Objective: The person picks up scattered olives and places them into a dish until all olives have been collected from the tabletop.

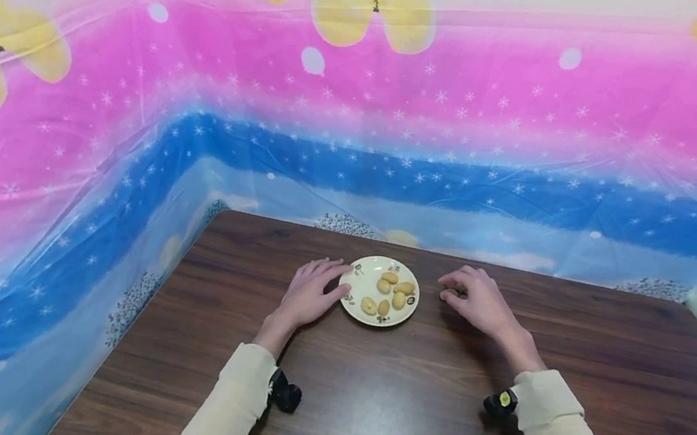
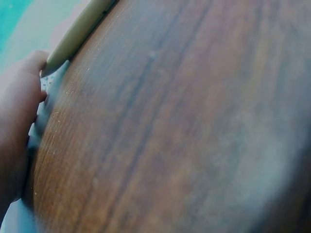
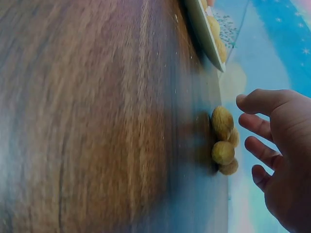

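A round pale plate (image 1: 364,266) with a printed rim holds several small yellow oval pieces (image 1: 383,286) that look like baby potatoes. My left hand (image 1: 309,293) is at its left edge, fingers spread, thumb and index fingertips touching the rim. To the plate's right hovers my right hand (image 1: 482,301), its fingers loosely bent and thumb apart. Beside those fingertips, in the right wrist view, a small pile of similar yellow-brown oval pieces (image 3: 223,121) sits on the table; a gap shows between pile and fingers. In the head view the right hand mostly hides this pile.
The dark brown wooden table (image 1: 360,402) has its far edge just behind the plate. A pink and blue patterned cloth (image 1: 474,116) hangs around the back and sides. Both wrists wear small black cameras (image 1: 286,392).
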